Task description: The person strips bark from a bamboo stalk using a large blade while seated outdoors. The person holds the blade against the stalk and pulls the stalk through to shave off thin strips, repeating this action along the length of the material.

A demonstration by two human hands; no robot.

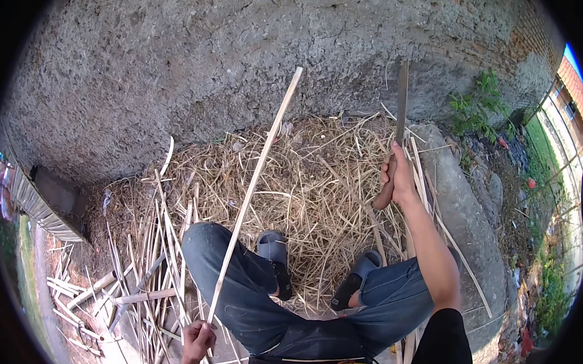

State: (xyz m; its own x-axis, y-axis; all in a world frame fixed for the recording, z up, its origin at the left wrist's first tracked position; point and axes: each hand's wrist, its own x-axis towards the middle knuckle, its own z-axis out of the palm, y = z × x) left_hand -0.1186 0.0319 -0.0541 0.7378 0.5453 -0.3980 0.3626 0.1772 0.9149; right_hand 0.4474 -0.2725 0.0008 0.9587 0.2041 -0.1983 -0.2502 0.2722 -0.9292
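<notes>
Left hand (lower left), fingers clamped on a pale strip reaching upper centre; right hand (right of centre), fingers wrapped round a knife. Apparent step: positioning the strip; next probably calls for knife contact.

Your straw and wall lie in soft, even shade, with the stick fairly sharp. Sun bleaches the ground at near left and glares at right; toward the black rim, your view bends and blurs.
</notes>
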